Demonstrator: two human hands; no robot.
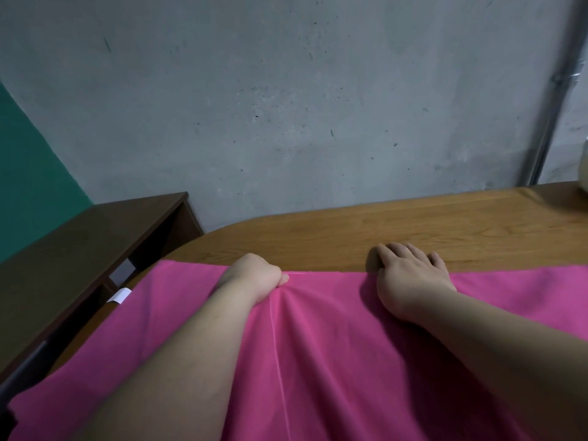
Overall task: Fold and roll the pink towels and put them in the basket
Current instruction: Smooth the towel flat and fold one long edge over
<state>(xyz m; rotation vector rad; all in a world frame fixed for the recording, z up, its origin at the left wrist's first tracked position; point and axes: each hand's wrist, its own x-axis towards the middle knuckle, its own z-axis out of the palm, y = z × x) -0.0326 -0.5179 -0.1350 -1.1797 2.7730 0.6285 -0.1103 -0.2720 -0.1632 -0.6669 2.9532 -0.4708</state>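
Grey concrete wall (286, 90) backs your wooden table (381, 230), where one pink towel (318, 345) lies spread from its middle toward you. Both your hands sit at its far edge: your left hand (254, 278) pinches a bunched fold, while your right hand (410, 275) rests flat, fingers loosely spread.

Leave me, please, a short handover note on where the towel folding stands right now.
Left hand: grips the far edge of the pink towel, and the cloth is bunched there.
Right hand: lies flat across the same edge, reaching onto the wooden table.
Towel: spread out over the table, not rolled.
Basket: not in view. The pale object at the right edge is too cut off to identify.
Left to do: fold, roll, place in the basket.
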